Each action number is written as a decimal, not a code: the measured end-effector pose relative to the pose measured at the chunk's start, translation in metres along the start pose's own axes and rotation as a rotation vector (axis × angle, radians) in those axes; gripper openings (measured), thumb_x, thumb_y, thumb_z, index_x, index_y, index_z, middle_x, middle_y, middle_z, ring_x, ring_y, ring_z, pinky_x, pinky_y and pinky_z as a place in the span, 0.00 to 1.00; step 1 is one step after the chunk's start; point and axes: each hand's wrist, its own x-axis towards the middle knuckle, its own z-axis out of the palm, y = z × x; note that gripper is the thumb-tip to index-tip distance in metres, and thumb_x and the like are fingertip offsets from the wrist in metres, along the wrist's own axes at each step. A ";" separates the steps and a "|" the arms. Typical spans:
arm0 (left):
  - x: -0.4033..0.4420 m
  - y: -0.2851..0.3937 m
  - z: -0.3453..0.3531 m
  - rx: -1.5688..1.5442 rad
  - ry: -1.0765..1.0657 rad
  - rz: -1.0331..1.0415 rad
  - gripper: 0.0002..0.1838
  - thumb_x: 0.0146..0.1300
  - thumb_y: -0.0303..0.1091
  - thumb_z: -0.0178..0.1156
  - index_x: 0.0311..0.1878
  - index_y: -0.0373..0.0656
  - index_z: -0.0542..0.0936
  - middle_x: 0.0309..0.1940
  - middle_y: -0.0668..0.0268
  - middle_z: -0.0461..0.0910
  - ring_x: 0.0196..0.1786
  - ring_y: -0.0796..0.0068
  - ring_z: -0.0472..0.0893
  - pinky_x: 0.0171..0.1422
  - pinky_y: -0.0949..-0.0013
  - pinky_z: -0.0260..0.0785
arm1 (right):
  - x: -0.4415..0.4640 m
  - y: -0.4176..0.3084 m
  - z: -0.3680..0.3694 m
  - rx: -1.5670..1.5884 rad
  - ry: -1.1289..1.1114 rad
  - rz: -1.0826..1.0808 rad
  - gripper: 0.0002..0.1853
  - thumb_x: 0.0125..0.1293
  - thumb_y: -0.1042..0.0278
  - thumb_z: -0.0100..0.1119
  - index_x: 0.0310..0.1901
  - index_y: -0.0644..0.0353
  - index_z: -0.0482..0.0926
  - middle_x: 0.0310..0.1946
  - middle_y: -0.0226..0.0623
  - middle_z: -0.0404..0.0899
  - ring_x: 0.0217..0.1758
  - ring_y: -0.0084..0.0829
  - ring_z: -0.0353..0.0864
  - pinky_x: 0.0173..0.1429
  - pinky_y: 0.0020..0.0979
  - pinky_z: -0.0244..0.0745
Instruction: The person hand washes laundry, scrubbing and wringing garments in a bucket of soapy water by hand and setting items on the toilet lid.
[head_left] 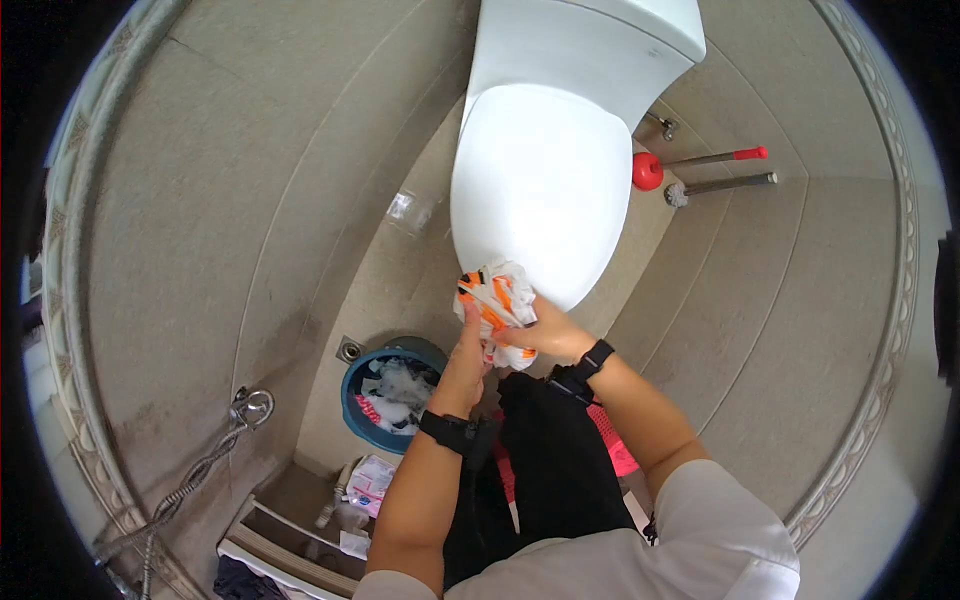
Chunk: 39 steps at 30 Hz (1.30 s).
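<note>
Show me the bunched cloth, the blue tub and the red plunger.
Bunched cloth [499, 292]: head view, on its crumpled white and orange folds.
Blue tub [370, 432]: head view, on its rim, at the picture's lower left of it.
Red plunger [648, 172]: head view, on its round cup.

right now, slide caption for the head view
Left hand and right hand hold a bunched, orange-marked cloth near a sudsy blue basin.
</note>
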 end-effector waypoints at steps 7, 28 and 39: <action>-0.020 -0.003 -0.022 0.289 0.125 0.066 0.38 0.62 0.66 0.44 0.68 0.52 0.60 0.65 0.63 0.64 0.67 0.64 0.62 0.69 0.43 0.37 | 0.033 -0.034 -0.064 -1.178 0.596 -0.310 0.34 0.43 0.69 0.66 0.56 0.62 0.68 0.46 0.49 0.74 0.48 0.50 0.74 0.52 0.41 0.71; -0.078 -0.153 -0.351 0.688 0.400 0.249 0.32 0.55 0.45 0.64 0.61 0.43 0.68 0.56 0.52 0.70 0.56 0.61 0.73 0.57 0.62 0.67 | 0.080 0.194 0.192 -1.272 0.090 -0.534 0.39 0.54 0.67 0.62 0.66 0.66 0.54 0.66 0.62 0.51 0.68 0.62 0.51 0.71 0.46 0.50; -0.033 -0.265 -0.517 1.158 0.486 0.345 0.43 0.46 0.42 0.68 0.65 0.38 0.61 0.60 0.44 0.65 0.63 0.52 0.66 0.64 0.60 0.61 | 0.138 0.404 0.241 -1.572 -0.510 -0.290 0.34 0.53 0.70 0.62 0.62 0.64 0.61 0.65 0.55 0.57 0.62 0.57 0.65 0.64 0.43 0.65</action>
